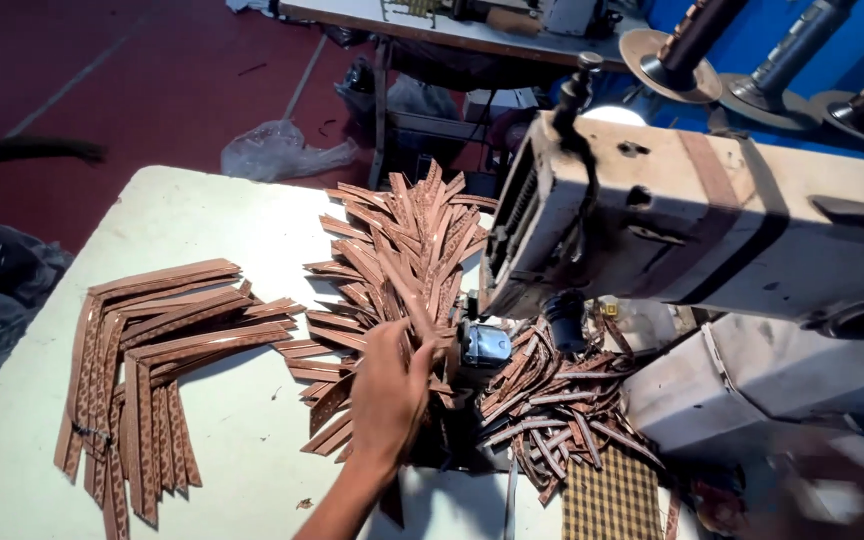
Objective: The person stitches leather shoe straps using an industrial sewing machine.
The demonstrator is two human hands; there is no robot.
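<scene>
The left hand reaches over the worktop, its grip pinching one brown strip at the fan-shaped heap of strips beside the sewing machine. The right hand is out of view. A neat stack of strips lies to the left, a tangled pile under the machine (seemingly stitched already). Judging by the heap, much remains.

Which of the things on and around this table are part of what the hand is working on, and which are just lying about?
In use:
left hand, its grip on one brown strip
fanned strip pile
sewing machine
strips under the machine head

Lying about:
side stack of strips
checked cloth
plastic bag on the floor
</scene>
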